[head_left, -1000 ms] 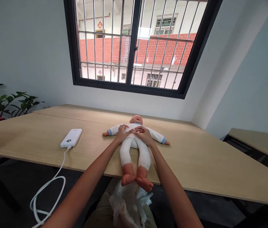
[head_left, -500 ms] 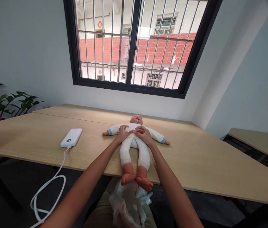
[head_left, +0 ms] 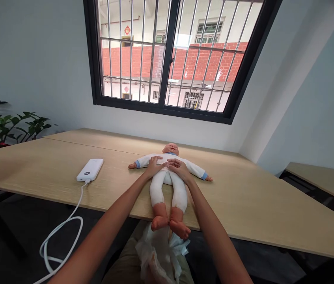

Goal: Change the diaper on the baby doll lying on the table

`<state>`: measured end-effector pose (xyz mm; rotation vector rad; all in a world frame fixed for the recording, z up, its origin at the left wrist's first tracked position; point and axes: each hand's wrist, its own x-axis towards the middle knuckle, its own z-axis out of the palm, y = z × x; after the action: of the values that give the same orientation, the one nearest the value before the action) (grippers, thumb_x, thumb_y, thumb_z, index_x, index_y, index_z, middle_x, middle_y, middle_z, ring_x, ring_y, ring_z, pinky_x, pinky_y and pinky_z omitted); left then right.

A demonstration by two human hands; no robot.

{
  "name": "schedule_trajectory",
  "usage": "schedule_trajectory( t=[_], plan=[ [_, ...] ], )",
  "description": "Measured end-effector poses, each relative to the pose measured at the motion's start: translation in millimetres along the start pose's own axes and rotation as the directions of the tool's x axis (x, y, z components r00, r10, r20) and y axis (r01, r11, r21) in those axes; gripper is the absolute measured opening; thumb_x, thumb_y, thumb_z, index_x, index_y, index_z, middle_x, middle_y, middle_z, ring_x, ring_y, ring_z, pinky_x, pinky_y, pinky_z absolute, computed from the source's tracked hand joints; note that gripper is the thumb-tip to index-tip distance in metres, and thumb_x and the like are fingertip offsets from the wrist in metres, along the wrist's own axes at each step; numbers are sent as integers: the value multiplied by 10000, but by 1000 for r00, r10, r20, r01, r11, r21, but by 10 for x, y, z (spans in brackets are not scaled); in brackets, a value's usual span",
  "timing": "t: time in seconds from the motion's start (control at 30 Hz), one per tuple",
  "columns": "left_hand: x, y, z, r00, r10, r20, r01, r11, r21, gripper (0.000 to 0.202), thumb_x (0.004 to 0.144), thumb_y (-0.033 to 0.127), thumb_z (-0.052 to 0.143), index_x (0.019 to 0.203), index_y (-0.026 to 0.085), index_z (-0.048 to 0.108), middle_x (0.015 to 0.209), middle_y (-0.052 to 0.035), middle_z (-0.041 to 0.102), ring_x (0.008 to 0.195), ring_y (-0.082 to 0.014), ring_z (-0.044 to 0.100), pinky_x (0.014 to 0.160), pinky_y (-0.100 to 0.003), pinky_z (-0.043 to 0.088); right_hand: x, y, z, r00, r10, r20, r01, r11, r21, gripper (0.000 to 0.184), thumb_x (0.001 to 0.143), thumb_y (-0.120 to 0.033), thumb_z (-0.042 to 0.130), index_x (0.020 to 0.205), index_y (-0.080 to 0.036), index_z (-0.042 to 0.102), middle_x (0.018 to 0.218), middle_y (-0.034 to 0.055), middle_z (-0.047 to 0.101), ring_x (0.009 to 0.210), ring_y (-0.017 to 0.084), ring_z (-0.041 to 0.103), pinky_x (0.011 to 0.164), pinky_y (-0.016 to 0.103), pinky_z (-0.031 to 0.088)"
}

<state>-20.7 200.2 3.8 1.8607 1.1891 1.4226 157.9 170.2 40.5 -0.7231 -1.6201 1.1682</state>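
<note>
On the table (head_left: 243,201), the doll (head_left: 179,190) lies face up. Left hand (head_left: 154,167) and right hand (head_left: 180,167) rest at its waist, fingers curled; whether they grip anything, I cannot tell.

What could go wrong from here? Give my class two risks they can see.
The baby doll lies with its feet over the near edge of the table, so it might slide off if the left hand or right hand tugs that way.

The white cable hangs near the left forearm; a snag could drag the power bank down.
</note>
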Motion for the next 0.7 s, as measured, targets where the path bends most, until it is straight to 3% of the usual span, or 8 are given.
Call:
schedule_trajectory(
  t=[0.13,0.33,0.47,0.7],
  plan=[
    [-9,35,-25,1000,-6,9,5,999,36,395,781,468,672,1076,229,562,1225,-91,495,1253,-256,442,1095,-397,324,-26,-78,22,1000,26,-4,-26,994,-106,347,689,-376,746,978,-189,701,1075,70,697,1007,207,617,968,366,437],
    [-17,35,-27,1000,-23,4,23,997,70,395,796,453,657,1101,221,561,1240,-100,476,1257,-270,432,1087,-415,331,-20,-112,25,998,49,26,-43,979,-198,325,709,-403,692,951,-193,745,1071,64,716,1056,244,607,1027,397,398],
    [-28,44,-29,999,-42,3,42,998,50,423,795,492,657,1109,226,563,1262,-98,463,1274,-269,417,1085,-400,336,-18,-98,29,997,69,28,-64,984,-165,296,702,-406,710,918,-207,755,1060,53,718,1053,249,606,1015,365,404],
    [-45,69,-37,999,-39,4,39,998,42,446,795,527,646,1117,229,565,1234,-93,478,1274,-269,411,1096,-403,314,-31,-83,28,998,68,16,-65,988,-139,297,710,-387,707,936,-198,746,1061,65,715,1037,241,607,1026,418,396]
  ],
)
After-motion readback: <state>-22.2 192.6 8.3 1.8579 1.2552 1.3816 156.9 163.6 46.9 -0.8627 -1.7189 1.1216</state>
